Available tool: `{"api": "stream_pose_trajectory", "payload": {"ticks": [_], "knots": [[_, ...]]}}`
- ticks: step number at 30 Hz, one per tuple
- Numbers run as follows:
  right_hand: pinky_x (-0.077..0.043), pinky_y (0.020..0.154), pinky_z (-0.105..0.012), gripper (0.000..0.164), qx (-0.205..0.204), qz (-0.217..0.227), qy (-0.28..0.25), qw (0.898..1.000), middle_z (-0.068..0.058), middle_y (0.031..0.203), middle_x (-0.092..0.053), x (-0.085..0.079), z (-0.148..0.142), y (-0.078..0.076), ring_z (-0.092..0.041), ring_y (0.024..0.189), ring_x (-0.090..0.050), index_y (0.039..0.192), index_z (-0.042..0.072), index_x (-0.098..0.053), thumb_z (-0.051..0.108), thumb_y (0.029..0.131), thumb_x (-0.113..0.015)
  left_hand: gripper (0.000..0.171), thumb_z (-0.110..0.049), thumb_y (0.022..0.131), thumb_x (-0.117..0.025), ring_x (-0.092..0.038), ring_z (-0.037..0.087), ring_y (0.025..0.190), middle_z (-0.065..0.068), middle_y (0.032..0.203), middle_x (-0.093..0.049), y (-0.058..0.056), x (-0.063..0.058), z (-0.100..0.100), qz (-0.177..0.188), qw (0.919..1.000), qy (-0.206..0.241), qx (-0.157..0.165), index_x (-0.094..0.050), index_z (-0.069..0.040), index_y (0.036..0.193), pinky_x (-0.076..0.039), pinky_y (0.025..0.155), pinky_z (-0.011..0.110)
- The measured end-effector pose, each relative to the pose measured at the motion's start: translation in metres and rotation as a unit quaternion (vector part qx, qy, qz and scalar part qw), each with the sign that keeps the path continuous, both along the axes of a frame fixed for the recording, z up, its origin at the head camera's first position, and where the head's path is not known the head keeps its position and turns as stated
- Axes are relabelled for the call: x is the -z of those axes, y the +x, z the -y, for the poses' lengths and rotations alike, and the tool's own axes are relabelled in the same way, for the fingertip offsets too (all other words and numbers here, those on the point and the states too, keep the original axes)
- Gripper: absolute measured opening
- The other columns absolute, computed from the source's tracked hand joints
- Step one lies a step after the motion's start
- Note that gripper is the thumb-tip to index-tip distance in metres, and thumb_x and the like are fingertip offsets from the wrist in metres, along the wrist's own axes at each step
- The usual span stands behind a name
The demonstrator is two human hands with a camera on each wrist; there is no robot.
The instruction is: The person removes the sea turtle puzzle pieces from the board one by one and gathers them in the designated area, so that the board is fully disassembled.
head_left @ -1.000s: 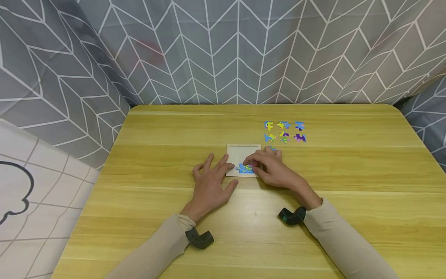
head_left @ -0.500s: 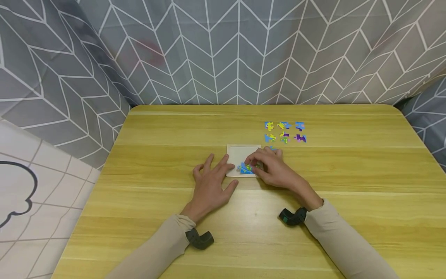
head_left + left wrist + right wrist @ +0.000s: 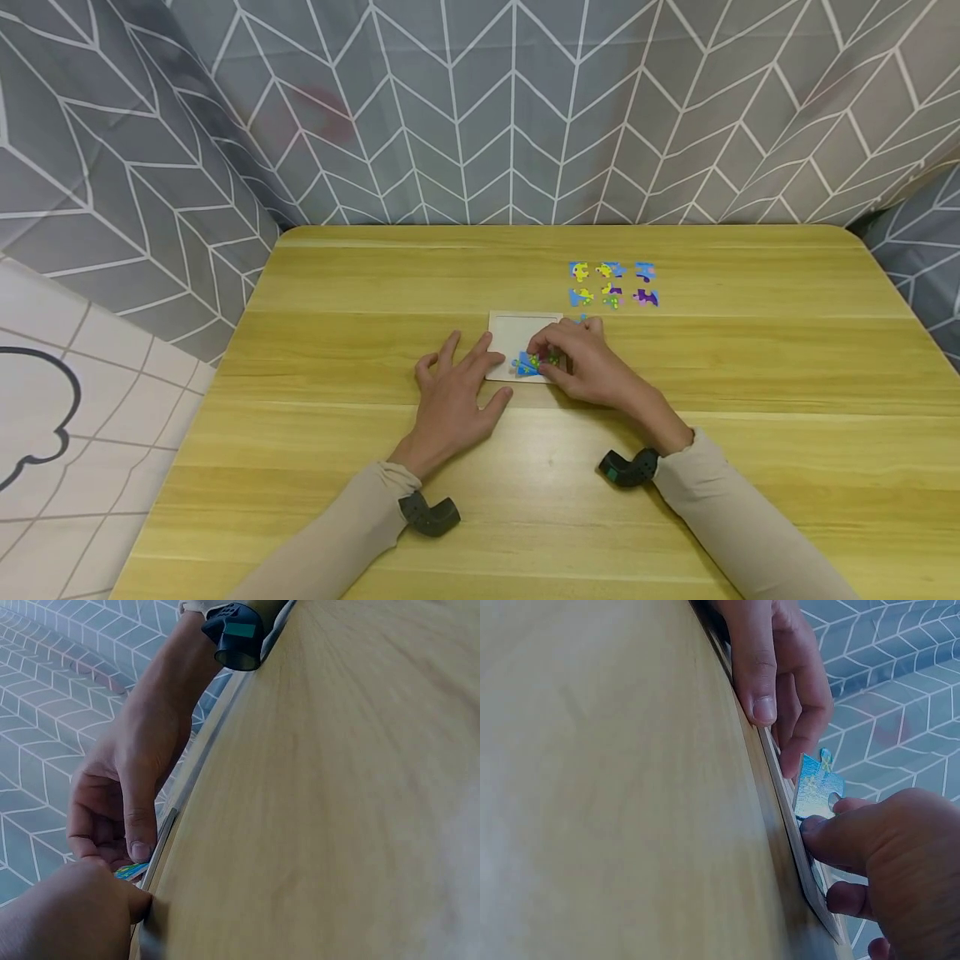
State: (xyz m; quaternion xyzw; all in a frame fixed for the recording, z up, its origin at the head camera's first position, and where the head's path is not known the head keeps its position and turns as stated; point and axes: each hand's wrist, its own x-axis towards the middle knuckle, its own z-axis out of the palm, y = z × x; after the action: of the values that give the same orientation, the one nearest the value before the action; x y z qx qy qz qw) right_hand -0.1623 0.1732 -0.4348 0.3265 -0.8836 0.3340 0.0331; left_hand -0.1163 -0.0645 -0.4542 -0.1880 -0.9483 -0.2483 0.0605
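Observation:
In the head view a pale puzzle tray [image 3: 517, 327] lies on the table. My right hand [image 3: 588, 358] is over its lower right part, thumb and fingers pinching a blue puzzle piece [image 3: 525, 364] with yellow-green marks. The right wrist view shows this puzzle piece [image 3: 817, 787] tilted up, its left end off the tray floor. Green and pink printing beside it is mostly hidden by my fingers. My left hand [image 3: 457, 400] lies spread, its fingertips touching the tray's left rim. From the left wrist view, only a sliver of the piece [image 3: 131, 871] is visible beneath the right thumb.
Several loose puzzle pieces [image 3: 612, 296] in yellow, purple and blue lie in two rows behind the tray, to the right. One more blue piece [image 3: 581, 318] is partly covered by my right fingers. A grey patterned curtain [image 3: 480, 117] hangs behind the table's far edge.
The blue piece lay flat and level in the tray a second ago; now it is tilted, its left end raised. My right hand has shifted only slightly. My left hand stays put.

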Motion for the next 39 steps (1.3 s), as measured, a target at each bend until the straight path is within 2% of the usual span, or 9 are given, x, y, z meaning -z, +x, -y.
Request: {"api": "stream_pose_trajectory", "payload": {"ticks": [8,18,26,33,39], "knots": [[-0.019,0.081,-0.039,0.024,-0.011,-0.017,-0.012,1.0,0.005,0.093,-0.068,0.0043,0.0008,0.0001,-0.011,0.087,-0.059,0.109,0.016,-0.072,0.006,0.087,-0.075,0.043,-0.047,0.096,-0.059,-0.025,0.04,0.154,-0.001,0.16,-0.045,-0.0001,0.0013,0.0008,0.006,1.0,-0.003,-0.001,-0.064,-0.025,0.133,-0.016,0.109,0.062],[-0.018,0.081,-0.038,0.026,-0.013,-0.008,-0.012,1.0,0.005,0.097,-0.071,0.0055,0.0014,0.0001,-0.011,0.087,-0.06,0.109,0.016,-0.075,0.014,0.084,-0.081,0.043,-0.047,0.096,-0.06,-0.025,0.04,0.154,-0.001,0.16,-0.045,0.0001,0.0014,0.001,0.004,1.0,-0.006,-0.001,-0.064,-0.025,0.133,-0.016,0.109,0.061],[-0.019,0.081,-0.039,0.037,-0.01,-0.018,0.007,1.0,0.006,0.096,-0.072,0.0053,0.0036,0.0004,-0.012,0.091,-0.061,0.113,0.015,-0.076,0.028,0.081,-0.087,0.043,-0.047,0.097,-0.059,-0.024,0.039,0.155,-0.002,0.162,-0.043,0.0003,0.0013,0.0008,0.009,0.9999,-0.012,-0.001,-0.063,-0.026,0.135,-0.015,0.109,0.061],[-0.019,0.081,-0.039,0.033,0.001,-0.016,0.012,1.0,0.006,0.093,-0.07,0.0055,0.005,0.0007,-0.012,0.09,-0.06,0.111,0.016,-0.077,0.026,0.081,-0.087,0.043,-0.047,0.097,-0.059,-0.024,0.039,0.154,-0.001,0.161,-0.044,0.0003,0.0007,0.0008,0.006,0.9999,-0.009,-0.001,-0.064,-0.026,0.134,-0.015,0.109,0.06],[-0.019,0.081,-0.039,0.03,-0.005,-0.025,0.003,1.0,0.006,0.092,-0.07,0.0072,0.004,0.0005,-0.011,0.087,-0.06,0.11,0.016,-0.077,0.023,0.082,-0.086,0.043,-0.047,0.097,-0.06,-0.024,0.04,0.154,-0.001,0.161,-0.044,0.0007,-0.0004,0.0004,0.009,0.9999,-0.006,-0.001,-0.064,-0.026,0.134,-0.015,0.109,0.061]]}}
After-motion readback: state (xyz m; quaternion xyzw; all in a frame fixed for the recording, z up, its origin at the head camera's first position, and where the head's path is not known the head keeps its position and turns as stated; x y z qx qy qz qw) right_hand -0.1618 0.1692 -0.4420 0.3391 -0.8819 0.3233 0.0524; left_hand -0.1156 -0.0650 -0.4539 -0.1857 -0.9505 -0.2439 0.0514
